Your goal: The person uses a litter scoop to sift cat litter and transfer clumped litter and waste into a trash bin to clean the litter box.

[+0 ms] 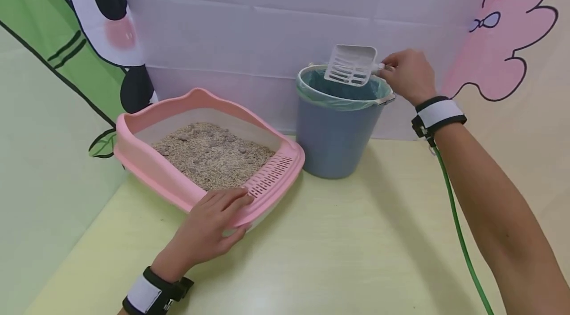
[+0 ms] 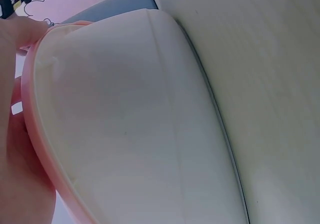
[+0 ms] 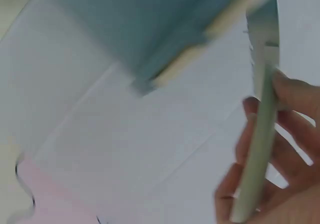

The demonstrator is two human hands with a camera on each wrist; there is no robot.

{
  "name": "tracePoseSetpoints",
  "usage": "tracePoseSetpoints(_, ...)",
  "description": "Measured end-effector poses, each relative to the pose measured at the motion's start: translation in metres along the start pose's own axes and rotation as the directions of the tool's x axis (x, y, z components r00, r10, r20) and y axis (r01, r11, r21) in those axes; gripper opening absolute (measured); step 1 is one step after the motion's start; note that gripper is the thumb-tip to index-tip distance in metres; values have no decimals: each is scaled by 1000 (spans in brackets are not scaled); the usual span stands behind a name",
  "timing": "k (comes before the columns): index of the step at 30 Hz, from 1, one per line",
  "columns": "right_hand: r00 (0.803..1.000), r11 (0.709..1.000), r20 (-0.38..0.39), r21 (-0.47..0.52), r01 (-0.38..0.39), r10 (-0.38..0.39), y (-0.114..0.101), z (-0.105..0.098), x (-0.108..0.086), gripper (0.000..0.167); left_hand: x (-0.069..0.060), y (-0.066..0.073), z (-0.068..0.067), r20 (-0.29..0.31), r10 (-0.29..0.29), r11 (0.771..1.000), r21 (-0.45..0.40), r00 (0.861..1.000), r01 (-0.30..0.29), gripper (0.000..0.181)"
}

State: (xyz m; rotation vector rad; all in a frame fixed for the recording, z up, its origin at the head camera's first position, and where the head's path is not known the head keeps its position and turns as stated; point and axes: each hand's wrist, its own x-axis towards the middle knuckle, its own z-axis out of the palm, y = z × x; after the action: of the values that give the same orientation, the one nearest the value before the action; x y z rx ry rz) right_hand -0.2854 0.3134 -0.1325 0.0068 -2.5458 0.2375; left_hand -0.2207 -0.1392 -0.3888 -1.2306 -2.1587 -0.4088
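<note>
My right hand (image 1: 411, 76) grips the handle of a white slotted litter scoop (image 1: 352, 64) over the mouth of a blue bin (image 1: 336, 137). In the right wrist view the scoop's pale handle (image 3: 259, 154) runs between thumb and fingers. The scoop's blade is tilted, and no litter shows on it. My left hand (image 1: 213, 228) holds the near rim of a pink litter box (image 1: 156, 176), fingers on top and thumb below the edge. Greyish-brown litter with some darker clumps (image 1: 218, 152) fills the box. The left wrist view shows the box's white outer wall (image 2: 115, 114).
A green bag (image 1: 343, 102) lines the bin, folded over its rim. Box and bin stand close together on a pale yellow table (image 1: 338, 246), before a cartoon-printed cloth (image 1: 222, 33). A green cable (image 1: 458, 226) trails from the right wrist strap.
</note>
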Motion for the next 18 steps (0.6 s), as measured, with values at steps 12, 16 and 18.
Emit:
tracePoseSetpoints(12,847,650,-78,-680,340,-525,19,36,-14,25,-1,2,-3,-7,4,1000,15,1000,-4,53)
tracePoseSetpoints(16,880,728,-119,-618,297,-460,14,32,-13,24,-1,4,-3,-4,-6,1000,25,1000,6,54)
tracePoseSetpoints(18,918,820,-160,-522,234,-364,10,28,-13,24,0,5,-3,4,-10,1000,21,1000,10,55)
